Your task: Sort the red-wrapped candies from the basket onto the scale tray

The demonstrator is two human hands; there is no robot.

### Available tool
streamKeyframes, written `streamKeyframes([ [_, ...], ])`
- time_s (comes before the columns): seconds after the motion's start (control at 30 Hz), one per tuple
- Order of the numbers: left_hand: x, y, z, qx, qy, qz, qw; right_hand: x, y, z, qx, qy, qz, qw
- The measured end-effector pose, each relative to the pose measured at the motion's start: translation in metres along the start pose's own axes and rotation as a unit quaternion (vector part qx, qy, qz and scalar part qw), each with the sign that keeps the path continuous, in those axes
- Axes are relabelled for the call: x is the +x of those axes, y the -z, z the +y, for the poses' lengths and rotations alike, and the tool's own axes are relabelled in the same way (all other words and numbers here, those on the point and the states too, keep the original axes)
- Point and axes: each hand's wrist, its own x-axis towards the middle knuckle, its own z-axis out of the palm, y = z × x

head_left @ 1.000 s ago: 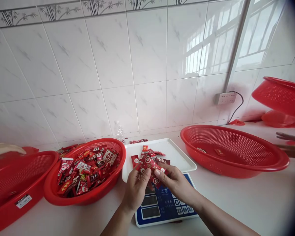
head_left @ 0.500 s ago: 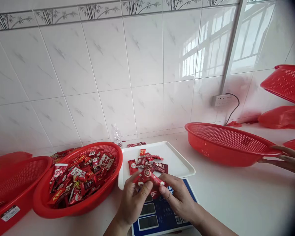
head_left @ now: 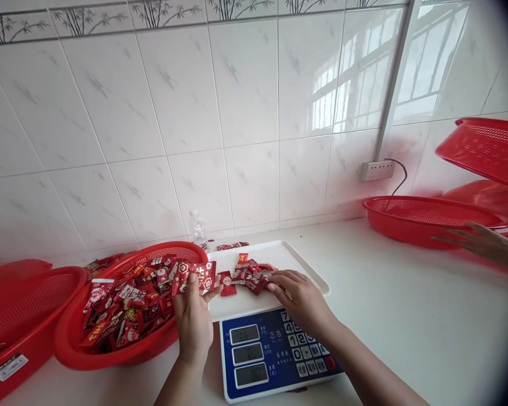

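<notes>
My left hand [head_left: 193,320] holds a red candy packet [head_left: 196,277] over the right rim of a red round basket [head_left: 110,352] full of red wrapped candies [head_left: 127,301]. My right hand [head_left: 297,294] rests palm down on the white tray [head_left: 294,254] of a blue digital scale [head_left: 271,352], its fingers on a small heap of red candy packets [head_left: 249,275]. The scale's three displays and keypad show in front of the tray.
A second red basket [head_left: 17,316] stands at the far left. Another person's hand [head_left: 476,241] touches a wide red basket [head_left: 427,217] at the right, with more red baskets behind it. A small plastic bottle [head_left: 198,230] and a wall socket [head_left: 376,169] are by the tiled wall.
My hands have parted: the left carried a packet to the candy basket, the right went down onto the tray's packets. The other person has pulled the wide basket away to the right.
</notes>
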Motion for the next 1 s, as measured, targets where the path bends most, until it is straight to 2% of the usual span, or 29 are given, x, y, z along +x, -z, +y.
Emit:
streamKeyframes([
  [0.23, 0.003, 0.002, -0.004, 0.019, -0.009, 0.003, 1.000, -0.003, 0.001, -0.006, -0.056, 0.059, -0.077, 0.994],
  [0.4, 0.005, 0.004, -0.005, 0.018, -0.017, -0.016, 1.000, -0.001, 0.004, -0.009, -0.019, 0.068, -0.075, 0.995],
  [0.57, 0.006, 0.006, -0.006, 0.028, -0.014, -0.005, 1.000, -0.002, 0.004, -0.009, -0.039, 0.045, -0.058, 0.997],
  [0.8, 0.008, 0.010, -0.011, 0.045, -0.032, 0.000, 0.998, -0.003, 0.006, -0.012, 0.017, 0.041, -0.097, 0.994],
  [1.0, 0.010, 0.011, -0.010, 0.058, -0.047, -0.015, 0.997, -0.001, 0.006, -0.013, 0.055, -0.042, -0.077, 0.995],
])
